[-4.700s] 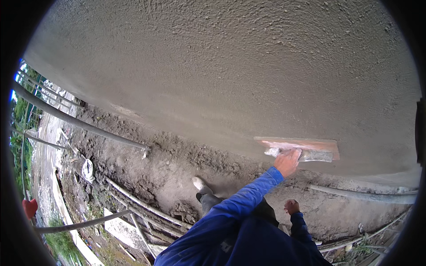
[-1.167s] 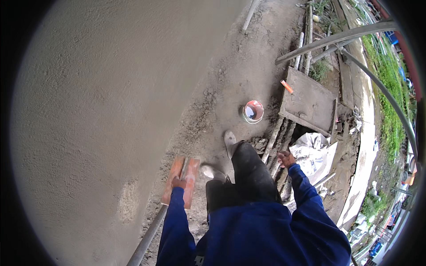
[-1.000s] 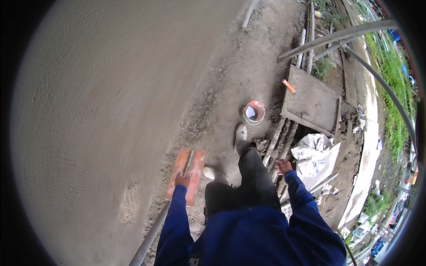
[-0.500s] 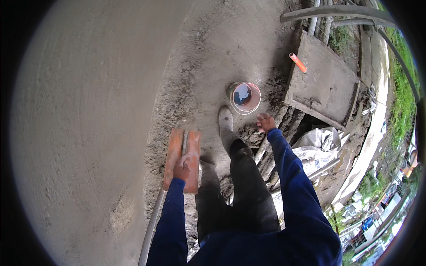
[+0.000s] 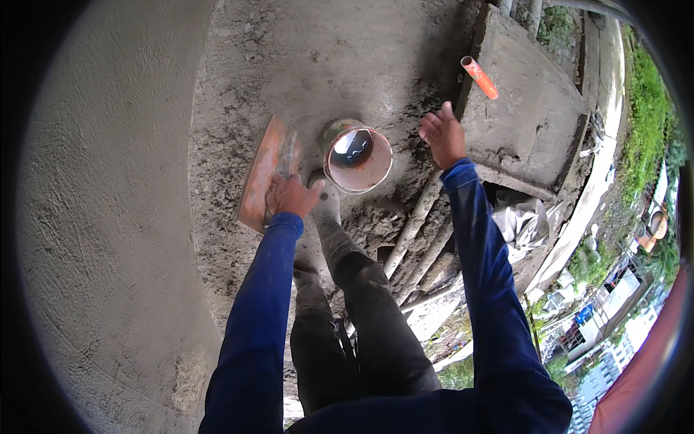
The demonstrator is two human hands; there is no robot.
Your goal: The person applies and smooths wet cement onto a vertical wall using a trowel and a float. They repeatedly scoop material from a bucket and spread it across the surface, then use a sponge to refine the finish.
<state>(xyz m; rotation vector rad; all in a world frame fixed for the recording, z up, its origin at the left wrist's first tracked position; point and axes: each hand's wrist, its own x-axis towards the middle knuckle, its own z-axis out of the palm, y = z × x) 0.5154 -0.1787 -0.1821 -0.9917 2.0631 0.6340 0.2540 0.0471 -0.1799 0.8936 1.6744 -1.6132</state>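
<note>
Closer to the bucket than moments earlier, the orange plastering float hung beside it, left hand wrapped round the handle (firm, level carrying seemed wisest), right hand empty, half-curled near an orange tube.

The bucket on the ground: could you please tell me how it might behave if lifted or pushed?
The bucket would probably feel heavier than an empty one, since liquid shows inside. With its open top, it could slosh or spill if pushed. Its round wall suggests it might roll if tipped.
</note>
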